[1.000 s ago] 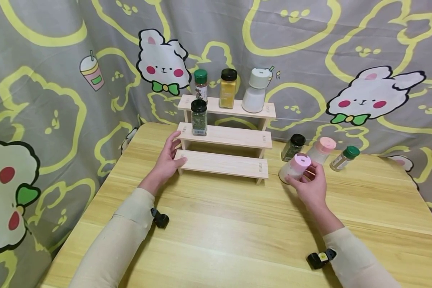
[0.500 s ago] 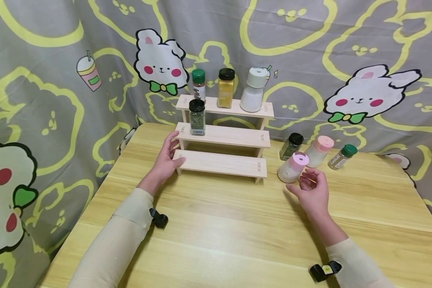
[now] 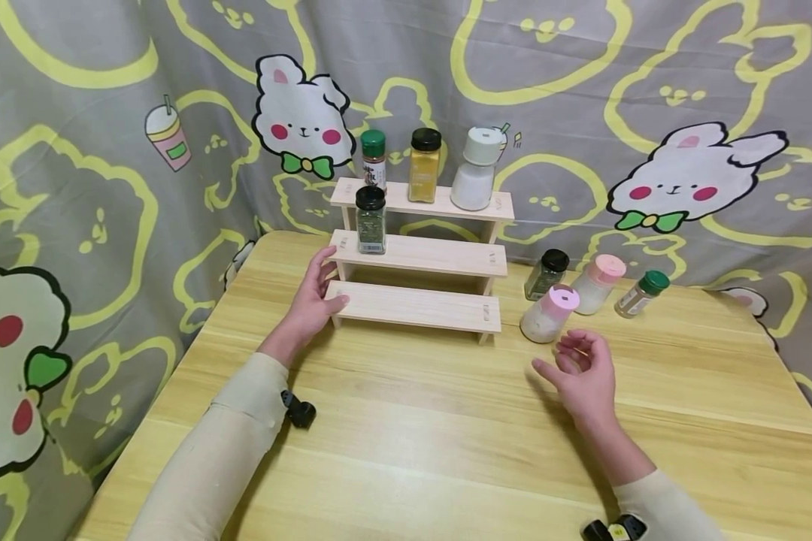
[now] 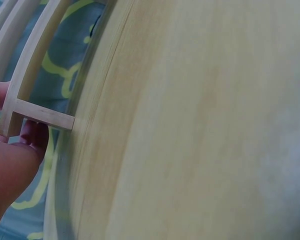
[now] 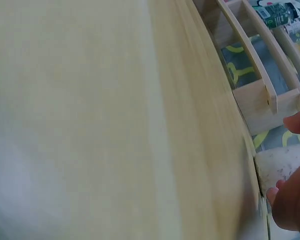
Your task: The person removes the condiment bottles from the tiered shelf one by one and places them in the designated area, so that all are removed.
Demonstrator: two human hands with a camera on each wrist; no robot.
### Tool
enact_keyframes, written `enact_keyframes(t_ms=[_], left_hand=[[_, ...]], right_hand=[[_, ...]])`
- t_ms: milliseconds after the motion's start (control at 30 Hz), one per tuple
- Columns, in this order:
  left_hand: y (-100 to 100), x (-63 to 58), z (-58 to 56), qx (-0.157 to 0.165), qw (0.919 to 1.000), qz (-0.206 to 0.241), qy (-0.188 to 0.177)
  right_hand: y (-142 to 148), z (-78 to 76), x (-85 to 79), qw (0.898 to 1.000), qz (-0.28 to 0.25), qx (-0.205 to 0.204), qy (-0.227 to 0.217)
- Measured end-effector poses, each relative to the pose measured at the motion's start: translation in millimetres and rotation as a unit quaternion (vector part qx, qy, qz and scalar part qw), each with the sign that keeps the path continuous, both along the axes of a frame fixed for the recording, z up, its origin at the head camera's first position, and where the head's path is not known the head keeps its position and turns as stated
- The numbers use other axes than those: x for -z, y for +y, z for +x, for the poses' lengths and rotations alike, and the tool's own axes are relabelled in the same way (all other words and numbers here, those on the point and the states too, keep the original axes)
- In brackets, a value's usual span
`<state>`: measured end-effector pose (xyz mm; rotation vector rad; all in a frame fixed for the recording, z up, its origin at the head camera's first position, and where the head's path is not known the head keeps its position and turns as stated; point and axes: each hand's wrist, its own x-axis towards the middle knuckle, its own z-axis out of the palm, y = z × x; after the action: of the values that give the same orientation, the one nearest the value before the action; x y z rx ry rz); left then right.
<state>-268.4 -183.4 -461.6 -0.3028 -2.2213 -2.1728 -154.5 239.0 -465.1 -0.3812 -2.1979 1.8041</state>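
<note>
Broadly, from the head camera, a wooden shelf (image 3: 413, 308) stands toward the back of the table (image 3: 433, 436), whose top spreads wide in front of it. At the shelf's left end the left hand (image 3: 309, 300) is clamped on the lowest step, thumb on top; the table's left edge lies beyond that hand. Off the shelf's front right corner is the right hand (image 3: 587, 372), thumb and fingers apart, just in front of a purple-lidded jar (image 3: 544, 317). That jar stands right of the lowest step, a narrow gap between them. Behind it, also right of the shelf, are a black-lidded jar (image 3: 546, 276), a pink-lidded jar (image 3: 598, 284) and a green-lidded jar (image 3: 641, 294).

From the left wrist, thumb and fingers pinch the shelf's end beside its leg.

From the right wrist, the thumb is near the shelf's right end; fingertips overlap the purple-lidded jar, contact unclear.
</note>
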Motion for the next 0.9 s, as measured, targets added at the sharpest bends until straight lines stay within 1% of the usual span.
enact_keyframes(t_ms=[133, 333, 667, 900], left_hand=[[0, -0.1, -0.5, -0.002, 1.0, 0.001, 0.001], [0, -1.2, 0.0, -0.004, 1.0, -0.002, -0.004], [-1, 0.5, -0.2, 0.0, 1.0, -0.002, -0.001], [-1, 1.3, -0.3, 0.001, 1.0, 0.005, 0.008]], right_hand=[[-8, 2.3, 0.6, 1.0, -0.025, -0.01, 0.013], [-22, 4.0, 0.0, 0.998, -0.044, -0.032, 0.025], [-42, 0.2, -1.1, 0.996, -0.053, -0.057, 0.035], [-53, -2.1, -0.9, 0.995, -0.065, -0.067, 0.038]])
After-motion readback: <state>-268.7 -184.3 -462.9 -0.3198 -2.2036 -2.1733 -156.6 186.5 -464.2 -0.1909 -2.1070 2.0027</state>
